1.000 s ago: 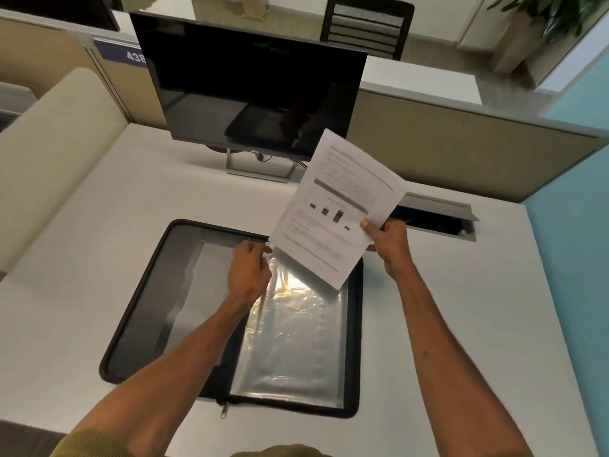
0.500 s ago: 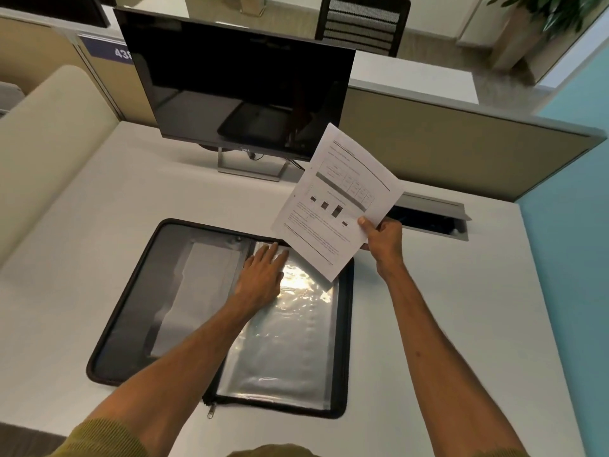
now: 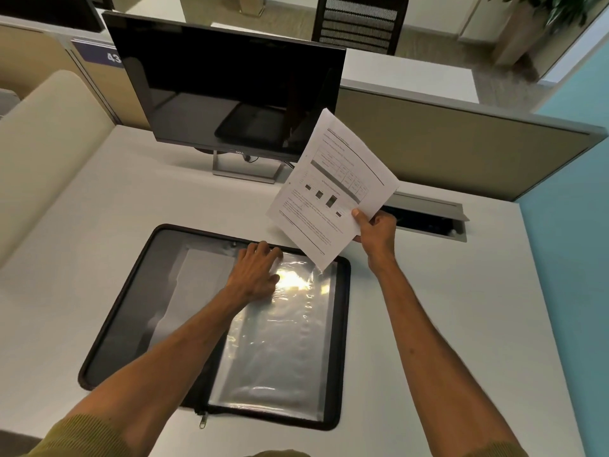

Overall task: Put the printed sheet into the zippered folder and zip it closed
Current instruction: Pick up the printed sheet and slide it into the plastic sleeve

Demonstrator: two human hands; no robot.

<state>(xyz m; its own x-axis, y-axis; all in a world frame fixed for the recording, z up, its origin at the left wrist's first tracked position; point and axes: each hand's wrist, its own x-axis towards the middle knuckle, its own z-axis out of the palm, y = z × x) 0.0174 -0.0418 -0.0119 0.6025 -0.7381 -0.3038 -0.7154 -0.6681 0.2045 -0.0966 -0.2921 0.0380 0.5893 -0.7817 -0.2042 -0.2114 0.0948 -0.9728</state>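
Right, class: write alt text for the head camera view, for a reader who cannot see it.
A person's right hand holds a printed sheet up over the far edge of an open zippered folder lying flat on a white desk, while the left hand rests on the folder's clear plastic sleeve. A dark monitor stands behind.

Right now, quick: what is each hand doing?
Left hand: open, fingers resting flat on the clear sleeve of the folder.
Right hand: holding the printed sheet, pinched at its lower edge.
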